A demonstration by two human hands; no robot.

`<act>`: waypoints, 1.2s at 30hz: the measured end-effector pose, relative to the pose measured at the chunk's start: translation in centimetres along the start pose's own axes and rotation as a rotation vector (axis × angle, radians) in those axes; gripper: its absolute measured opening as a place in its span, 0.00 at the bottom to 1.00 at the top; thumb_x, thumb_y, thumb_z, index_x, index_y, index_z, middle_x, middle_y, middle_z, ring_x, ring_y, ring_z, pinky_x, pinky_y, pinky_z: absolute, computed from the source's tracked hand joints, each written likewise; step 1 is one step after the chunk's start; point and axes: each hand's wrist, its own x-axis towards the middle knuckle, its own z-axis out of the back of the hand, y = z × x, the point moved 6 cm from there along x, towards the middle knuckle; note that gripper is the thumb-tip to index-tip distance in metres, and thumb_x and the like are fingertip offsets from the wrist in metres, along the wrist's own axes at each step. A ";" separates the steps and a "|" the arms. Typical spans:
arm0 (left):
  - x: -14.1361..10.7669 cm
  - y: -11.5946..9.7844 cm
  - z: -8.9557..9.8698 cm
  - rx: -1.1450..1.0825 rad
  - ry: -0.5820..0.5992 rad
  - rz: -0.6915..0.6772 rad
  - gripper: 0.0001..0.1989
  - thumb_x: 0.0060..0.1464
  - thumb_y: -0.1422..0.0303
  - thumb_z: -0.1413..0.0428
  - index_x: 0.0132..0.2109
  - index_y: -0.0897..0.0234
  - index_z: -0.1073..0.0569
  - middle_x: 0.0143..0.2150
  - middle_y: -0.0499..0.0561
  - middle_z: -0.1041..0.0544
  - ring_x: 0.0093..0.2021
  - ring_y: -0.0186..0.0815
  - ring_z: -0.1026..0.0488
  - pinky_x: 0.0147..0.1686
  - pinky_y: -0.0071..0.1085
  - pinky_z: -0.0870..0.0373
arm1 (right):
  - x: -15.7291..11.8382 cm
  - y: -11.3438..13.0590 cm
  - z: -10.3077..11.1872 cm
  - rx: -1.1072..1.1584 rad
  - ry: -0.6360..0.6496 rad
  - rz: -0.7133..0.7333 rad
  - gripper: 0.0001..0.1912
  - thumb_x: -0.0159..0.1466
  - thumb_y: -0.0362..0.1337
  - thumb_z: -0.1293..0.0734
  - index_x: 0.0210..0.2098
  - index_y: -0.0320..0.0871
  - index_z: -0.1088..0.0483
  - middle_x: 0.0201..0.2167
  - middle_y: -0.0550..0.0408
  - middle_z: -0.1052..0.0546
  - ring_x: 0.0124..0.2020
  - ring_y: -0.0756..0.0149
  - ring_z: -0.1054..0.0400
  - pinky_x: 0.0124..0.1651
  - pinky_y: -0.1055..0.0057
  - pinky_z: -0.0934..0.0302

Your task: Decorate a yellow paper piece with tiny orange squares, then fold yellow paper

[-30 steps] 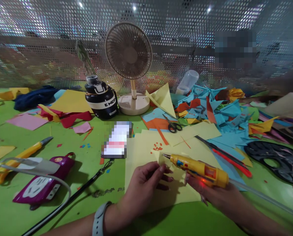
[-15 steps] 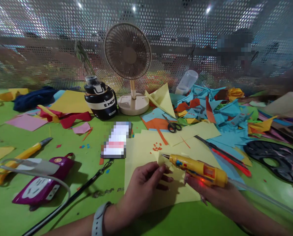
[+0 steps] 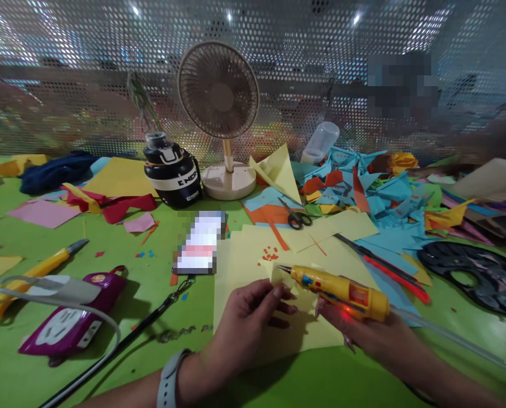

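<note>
My right hand (image 3: 358, 328) is closed round a yellow hot glue gun (image 3: 341, 289), its metal nozzle pointing left and a red light glowing on its underside. My left hand (image 3: 253, 317) pinches a small folded piece of pale yellow paper (image 3: 273, 271) between thumb and fingers. The nozzle tip is close to that paper; whether they touch I cannot tell. Beneath both hands lie pale yellow sheets (image 3: 236, 260). Small orange paper bits (image 3: 270, 253) are scattered on the sheets just beyond the folded piece.
Scissors (image 3: 296, 217), a red-black craft knife (image 3: 395, 276) and a black palette tray (image 3: 469, 277) lie beyond and to the right. A phone (image 3: 200, 243), a purple power strip (image 3: 74, 317) and a yellow cutter (image 3: 35, 277) are left. A fan (image 3: 221, 96) and bottle (image 3: 171, 175) stand behind.
The whole view has shifted very slightly. Both hands keep nearly the same pose, with the glue gun nozzle still beside the folded paper.
</note>
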 end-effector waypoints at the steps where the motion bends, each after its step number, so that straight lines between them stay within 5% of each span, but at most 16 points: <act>1: 0.0 0.0 0.0 0.006 0.001 -0.002 0.13 0.52 0.60 0.42 0.33 0.67 0.24 0.34 0.54 0.22 0.31 0.35 0.24 0.29 0.30 0.24 | 0.0 -0.1 -0.1 0.000 0.008 -0.009 0.19 0.58 0.52 0.35 0.43 0.49 0.26 0.17 0.62 0.32 0.16 0.73 0.40 0.17 0.79 0.41; 9: -0.2 -0.2 0.2 0.035 -0.030 0.017 0.12 0.52 0.60 0.42 0.32 0.66 0.24 0.31 0.54 0.21 0.31 0.37 0.23 0.29 0.30 0.25 | -0.3 0.0 0.0 0.100 -0.024 -0.003 0.20 0.56 0.54 0.34 0.42 0.48 0.26 0.21 0.59 0.28 0.17 0.73 0.39 0.18 0.78 0.37; 17: -0.2 -0.8 0.8 0.043 -0.076 0.010 0.13 0.52 0.59 0.41 0.33 0.67 0.23 0.31 0.53 0.20 0.33 0.36 0.23 0.31 0.28 0.25 | -2.3 -1.2 7.7 -0.260 -0.404 0.054 0.17 0.58 0.53 0.37 0.35 0.50 0.24 0.20 0.57 0.27 0.17 0.67 0.36 0.19 0.71 0.38; 28: -0.3 -2.1 1.6 0.039 -0.217 0.006 0.14 0.42 0.58 0.35 0.32 0.65 0.21 0.35 0.53 0.19 0.35 0.40 0.22 0.30 0.29 0.23 | -6.6 -10.7 20.3 -0.805 -0.852 -0.087 0.19 0.55 0.55 0.38 0.29 0.45 0.32 0.31 0.44 0.24 0.33 0.52 0.29 0.32 0.63 0.39; 36: 0.0 -1.4 2.4 0.028 -0.232 0.033 0.16 0.38 0.58 0.33 0.32 0.63 0.20 0.34 0.52 0.18 0.36 0.40 0.22 0.31 0.27 0.22 | -6.5 -14.7 20.9 -0.895 -0.823 -0.163 0.14 0.50 0.43 0.37 0.33 0.43 0.31 0.33 0.46 0.24 0.35 0.53 0.29 0.36 0.62 0.37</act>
